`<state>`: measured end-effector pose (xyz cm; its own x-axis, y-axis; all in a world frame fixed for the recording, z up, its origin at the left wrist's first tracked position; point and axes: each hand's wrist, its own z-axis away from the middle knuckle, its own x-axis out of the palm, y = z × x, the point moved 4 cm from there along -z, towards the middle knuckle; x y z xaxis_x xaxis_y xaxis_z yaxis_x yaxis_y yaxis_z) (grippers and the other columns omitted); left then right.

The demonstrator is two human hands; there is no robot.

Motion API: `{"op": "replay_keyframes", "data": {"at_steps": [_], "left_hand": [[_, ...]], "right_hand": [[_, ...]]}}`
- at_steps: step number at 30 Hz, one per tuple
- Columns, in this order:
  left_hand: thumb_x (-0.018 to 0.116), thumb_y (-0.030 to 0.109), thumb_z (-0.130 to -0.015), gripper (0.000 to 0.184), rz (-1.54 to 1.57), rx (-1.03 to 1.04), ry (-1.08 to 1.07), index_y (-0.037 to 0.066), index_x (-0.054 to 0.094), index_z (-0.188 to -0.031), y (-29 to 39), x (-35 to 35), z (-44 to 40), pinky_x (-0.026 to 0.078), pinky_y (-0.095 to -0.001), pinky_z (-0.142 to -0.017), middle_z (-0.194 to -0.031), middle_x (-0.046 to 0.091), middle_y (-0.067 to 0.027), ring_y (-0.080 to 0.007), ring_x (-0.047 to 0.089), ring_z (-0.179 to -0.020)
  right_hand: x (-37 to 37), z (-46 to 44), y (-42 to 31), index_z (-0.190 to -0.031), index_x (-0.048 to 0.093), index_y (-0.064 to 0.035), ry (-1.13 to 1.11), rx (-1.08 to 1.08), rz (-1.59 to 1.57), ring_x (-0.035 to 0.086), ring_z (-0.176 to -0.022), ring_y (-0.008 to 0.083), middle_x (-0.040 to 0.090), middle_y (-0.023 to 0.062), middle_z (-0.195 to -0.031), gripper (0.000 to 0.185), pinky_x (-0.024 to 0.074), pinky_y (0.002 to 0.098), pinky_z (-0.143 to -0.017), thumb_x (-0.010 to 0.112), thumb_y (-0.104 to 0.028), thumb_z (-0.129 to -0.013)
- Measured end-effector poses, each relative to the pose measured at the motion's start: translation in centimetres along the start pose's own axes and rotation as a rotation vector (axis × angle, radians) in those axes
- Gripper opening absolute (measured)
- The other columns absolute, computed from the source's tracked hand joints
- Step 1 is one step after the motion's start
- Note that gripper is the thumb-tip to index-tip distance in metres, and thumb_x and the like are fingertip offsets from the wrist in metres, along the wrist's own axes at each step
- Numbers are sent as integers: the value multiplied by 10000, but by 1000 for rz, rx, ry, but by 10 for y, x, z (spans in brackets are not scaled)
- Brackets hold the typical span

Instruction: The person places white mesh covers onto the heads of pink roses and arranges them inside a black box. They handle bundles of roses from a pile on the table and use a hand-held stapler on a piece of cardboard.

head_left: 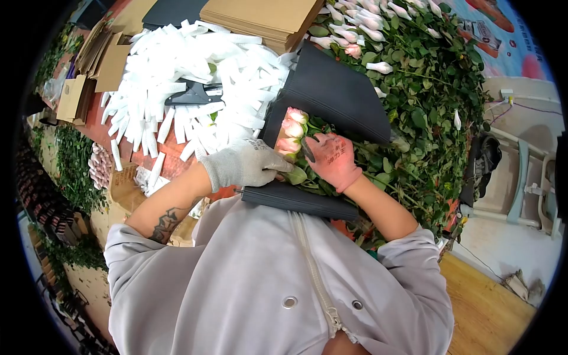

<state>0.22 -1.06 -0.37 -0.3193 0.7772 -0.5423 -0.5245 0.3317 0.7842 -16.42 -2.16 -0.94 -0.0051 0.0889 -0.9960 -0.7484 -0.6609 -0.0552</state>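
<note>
Pink roses (291,128) lie in a row in an open black trough-like holder, heads to the left, leafy stems running right. The holder's black back panel (337,89) slopes behind them, and its black front panel (299,200) lies against my clothing. My left hand (244,164), in a grey glove, comes from the left with its fingers pressed together at a rose leaf (296,176) below the nearest bloom. In a red glove with dark fingertips, my right hand (332,158) curls over the rose stems just behind the blooms. Its grip is partly hidden.
White mesh sleeves (236,65) are heaped at the back left, with a black stapler-like tool (195,93) among them. Cardboard sheets (260,18) are stacked behind. Sleeved roses (367,26) and leafy stems (426,118) cover the right side. A folding chair (526,177) stands far right.
</note>
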Motion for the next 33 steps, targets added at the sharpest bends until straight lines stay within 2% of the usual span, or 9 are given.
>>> {"op": "replay_keyframes", "data": {"at_steps": [7,9,11,14,22,24,28,30,33], "left_hand": [[457,142,-816,344,-93,62,10,152,627,-1115,7,-5,-3,462,-335,-865,-1141,605,-71,-254,591,-991],[464,164,-831,340,-154,1,166,155,612,-1137,6,-11,-6,465,-332,-860,-1156,598,-65,-236,590,-1005],[467,178,-839,339,-177,-33,116,151,604,-1148,6,-13,-8,465,-331,-861,-1165,594,-59,-229,589,-1011],[468,195,-851,339,-190,-47,84,142,595,-1160,0,-6,-10,463,-331,-864,-1180,587,-49,-222,588,-1018],[463,190,-855,339,-172,-88,87,130,588,-1165,0,-10,-9,471,-340,-841,-1198,576,-59,-240,604,-973],[467,191,-847,363,-155,98,326,133,565,-1192,-5,-14,-12,482,-346,-814,-1224,559,-66,-252,608,-957],[468,189,-838,399,-310,-29,287,140,534,-1229,4,-18,-19,489,-351,-796,-1263,528,-72,-259,606,-957],[471,196,-842,368,-282,-10,303,127,559,-1193,-5,-12,-18,497,-372,-754,-1267,527,-67,-259,627,-895],[472,178,-830,408,-315,-22,269,134,532,-1231,-4,-13,-19,491,-361,-785,-1283,510,-76,-265,613,-934]], "right_hand": [[-1,-1,-2,-812,544,-117,-41,21,52,606,-724,203,587,32,-749,155,461,325,-625,598,-243,-739],[-2,0,1,-810,542,-118,-31,13,69,607,-724,203,588,33,-751,172,459,329,-621,604,-261,-739],[-11,1,13,-805,534,-116,136,213,-196,605,-718,207,583,38,-753,225,456,335,-620,622,-307,-725],[-11,-6,9,-803,526,-114,6,246,-25,600,-718,212,576,42,-754,265,447,347,-604,640,-335,-710],[-1,-12,11,-846,520,-121,53,81,34,588,-736,219,567,28,-785,241,434,351,-607,631,-279,-702],[1,-11,11,-842,533,-117,114,41,75,591,-742,218,568,27,-775,233,441,344,-614,636,-264,-693],[-16,-11,14,-868,559,-111,32,88,34,607,-744,221,599,39,-804,227,464,352,-620,628,-274,-725],[-21,-7,19,-866,569,-102,141,256,-15,608,-667,217,587,45,-742,205,447,360,-542,606,-228,-707],[-5,-10,17,-875,581,-99,166,222,61,612,-636,219,604,55,-750,206,455,369,-531,594,-227,-714]]}}
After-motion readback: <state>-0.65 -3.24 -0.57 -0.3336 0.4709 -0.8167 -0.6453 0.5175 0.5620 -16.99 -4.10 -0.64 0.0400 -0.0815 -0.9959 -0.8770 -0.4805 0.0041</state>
